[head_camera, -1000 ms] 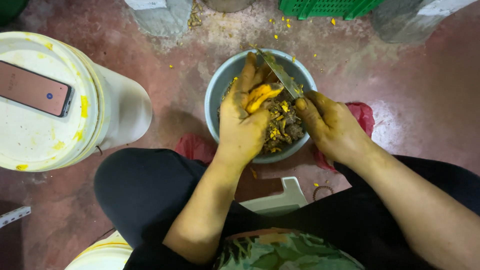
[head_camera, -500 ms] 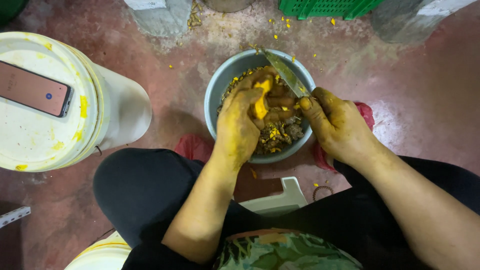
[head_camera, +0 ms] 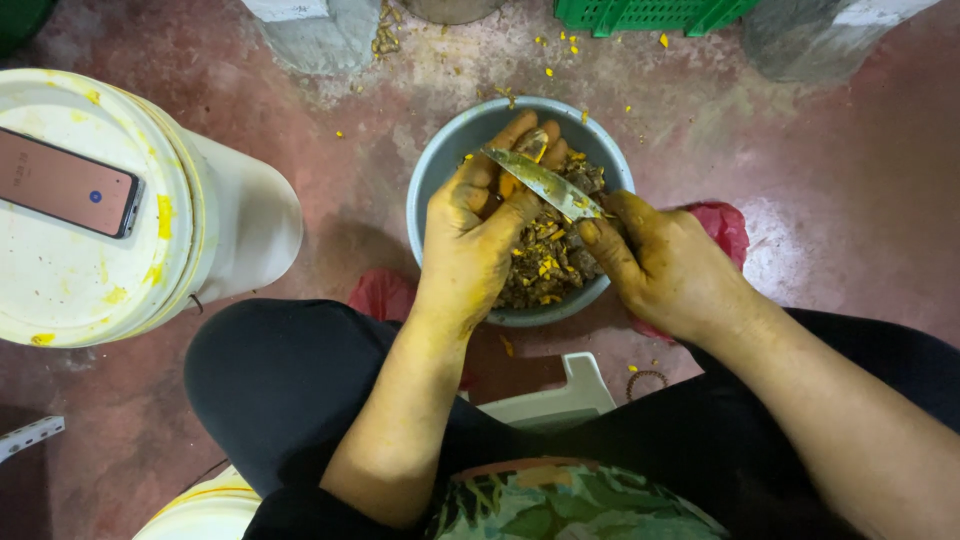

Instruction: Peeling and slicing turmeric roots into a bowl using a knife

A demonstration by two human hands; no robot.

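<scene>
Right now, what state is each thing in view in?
Left hand: gripping a yellow root piece over the bowl.
Right hand: gripping the knife, blade laid across the left fingers.
Bowl: upright, holding brown peelings.
White bucket: lidded, stained yellow.
Phone: flat on the lid, screen lit.

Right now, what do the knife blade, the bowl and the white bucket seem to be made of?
Knife blade: likely metal; thin, grey, glinting under yellow stains.
Bowl: probably plastic or enamelled metal; smooth, matte blue-grey wall, hard to settle.
White bucket: apparently plastic; matte white side, moulded lid rim, yellow smears.
</scene>
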